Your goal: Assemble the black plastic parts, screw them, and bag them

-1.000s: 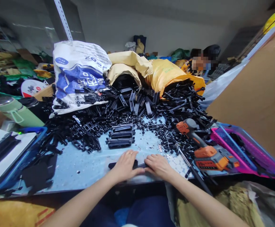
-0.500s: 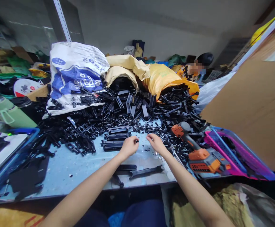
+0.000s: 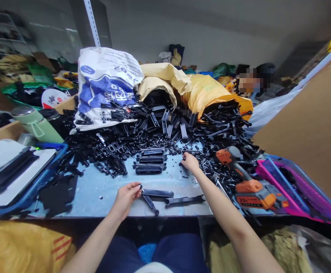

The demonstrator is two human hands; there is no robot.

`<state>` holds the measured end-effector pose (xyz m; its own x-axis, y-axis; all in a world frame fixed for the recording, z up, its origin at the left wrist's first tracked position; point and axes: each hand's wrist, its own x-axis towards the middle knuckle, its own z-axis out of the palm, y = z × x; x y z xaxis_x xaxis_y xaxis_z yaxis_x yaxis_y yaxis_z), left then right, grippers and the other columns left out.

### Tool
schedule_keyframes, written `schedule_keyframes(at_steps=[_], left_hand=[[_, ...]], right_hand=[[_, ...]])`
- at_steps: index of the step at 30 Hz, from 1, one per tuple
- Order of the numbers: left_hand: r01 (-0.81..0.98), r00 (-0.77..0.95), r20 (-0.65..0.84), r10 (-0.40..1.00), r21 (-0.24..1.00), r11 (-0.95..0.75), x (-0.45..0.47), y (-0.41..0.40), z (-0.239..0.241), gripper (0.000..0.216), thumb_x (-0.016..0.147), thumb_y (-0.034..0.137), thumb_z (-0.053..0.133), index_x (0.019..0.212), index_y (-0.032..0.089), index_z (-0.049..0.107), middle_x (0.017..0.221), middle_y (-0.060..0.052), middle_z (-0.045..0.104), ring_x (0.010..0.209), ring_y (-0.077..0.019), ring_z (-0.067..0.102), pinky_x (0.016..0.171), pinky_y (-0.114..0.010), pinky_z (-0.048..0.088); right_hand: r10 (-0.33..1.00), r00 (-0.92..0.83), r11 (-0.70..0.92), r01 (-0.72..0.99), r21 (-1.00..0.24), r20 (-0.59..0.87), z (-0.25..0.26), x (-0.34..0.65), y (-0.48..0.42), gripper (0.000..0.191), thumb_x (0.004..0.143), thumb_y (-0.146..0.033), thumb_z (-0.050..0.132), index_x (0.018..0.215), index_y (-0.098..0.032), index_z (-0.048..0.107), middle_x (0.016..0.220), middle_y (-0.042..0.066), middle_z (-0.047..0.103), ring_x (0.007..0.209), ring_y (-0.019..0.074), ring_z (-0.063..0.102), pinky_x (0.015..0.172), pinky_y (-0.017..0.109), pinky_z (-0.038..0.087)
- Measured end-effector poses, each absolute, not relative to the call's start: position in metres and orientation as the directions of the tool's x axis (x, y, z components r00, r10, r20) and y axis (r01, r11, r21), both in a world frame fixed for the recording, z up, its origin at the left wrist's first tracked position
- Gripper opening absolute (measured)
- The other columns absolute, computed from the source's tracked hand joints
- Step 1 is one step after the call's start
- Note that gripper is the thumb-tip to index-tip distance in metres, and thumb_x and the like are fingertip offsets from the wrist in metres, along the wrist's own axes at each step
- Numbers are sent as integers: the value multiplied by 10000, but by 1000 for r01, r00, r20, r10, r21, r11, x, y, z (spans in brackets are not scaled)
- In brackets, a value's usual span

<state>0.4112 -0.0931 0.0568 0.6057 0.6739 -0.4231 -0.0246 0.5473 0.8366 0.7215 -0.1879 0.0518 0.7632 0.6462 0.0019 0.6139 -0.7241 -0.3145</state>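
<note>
My left hand point(image 3: 127, 194) is near the table's front edge, fingers pinched on a small black piece at the left end of a long black plastic bar point(image 3: 157, 193). A second black bar point(image 3: 185, 199) lies just right of it. My right hand point(image 3: 189, 160) reaches forward, fingers curled among small black pieces at the edge of the big pile of black plastic parts point(image 3: 165, 129). A short stack of black bars point(image 3: 150, 161) sits between my hands and the pile.
An orange cordless drill point(image 3: 246, 178) lies right of my right arm. A pink basket point(image 3: 285, 182) and a cardboard sheet point(image 3: 310, 125) stand at the right. Left are a blue tray point(image 3: 26, 189) and a green flask point(image 3: 38, 125). Sacks point(image 3: 105, 83) lie behind the pile; another person sits beyond.
Both hands left the bars at the front edge and reached toward the pile. My left hand has come back to the bars with a small piece; my right hand stays at the pile.
</note>
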Motion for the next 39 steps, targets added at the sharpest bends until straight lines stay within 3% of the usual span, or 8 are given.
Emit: schedule_keyframes(at_steps=[5,8,11,15,19,29,33,39], left_hand=[[175,640,1,769,973,-147,406,-96,53,196,713,283,588,840,144,641,787,-55,647,687,-148,595,632,-268,487],[215,642,457,616,663,-717,404,-107,48,207,796,218,493,930,143,631,889,-82,639,824,-186,592,741,-315,480],[236,689,641,340,245,-940,407,-114,43,224,820,148,457,994,100,590,818,-93,631,786,-194,586,716,-329,473],[216,766,630,127,-66,-974,411,-108,38,155,827,124,449,900,78,578,683,-70,582,650,-179,548,596,-313,447],[144,801,597,37,-133,-981,412,-100,36,121,824,105,446,854,87,562,671,-62,559,634,-170,533,583,-310,433],[203,745,651,143,-17,-979,408,-104,38,177,821,178,475,957,108,564,850,-98,616,816,-213,562,704,-359,434],[14,845,534,-21,-60,-998,421,-118,41,335,822,243,483,1119,89,504,1075,-129,578,1007,-258,507,833,-411,394],[60,954,281,108,177,-982,454,-128,65,346,870,381,364,817,132,598,738,-91,610,706,-215,551,597,-332,416]], right_hand=[[720,688,-604,686,-406,92,61,701,-210,192,713,-157,511,891,-168,580,760,29,617,704,152,561,659,243,403],[779,607,-476,736,-481,158,71,673,-223,129,755,-206,503,846,-172,588,797,28,612,686,134,566,674,242,435],[832,491,-230,729,-645,258,79,640,-236,92,762,-242,534,801,-179,587,790,32,613,655,133,580,633,246,467],[847,423,-40,655,-754,322,83,605,-252,85,785,-249,547,820,-196,604,739,25,618,655,139,596,596,241,485],[850,347,18,732,-681,395,75,592,-265,103,818,-217,515,824,-202,617,762,38,607,694,143,586,622,250,480],[856,203,61,873,-483,475,47,585,-276,195,870,-178,431,956,-223,599,910,57,625,862,160,578,775,307,467],[909,124,6,951,-310,398,41,592,-286,249,851,-329,486,1063,-217,553,1012,78,599,960,200,526,818,353,421],[895,235,-177,967,-182,380,50,615,-302,456,787,-575,451,588,-176,548,540,39,522,519,150,502,496,257,355]])
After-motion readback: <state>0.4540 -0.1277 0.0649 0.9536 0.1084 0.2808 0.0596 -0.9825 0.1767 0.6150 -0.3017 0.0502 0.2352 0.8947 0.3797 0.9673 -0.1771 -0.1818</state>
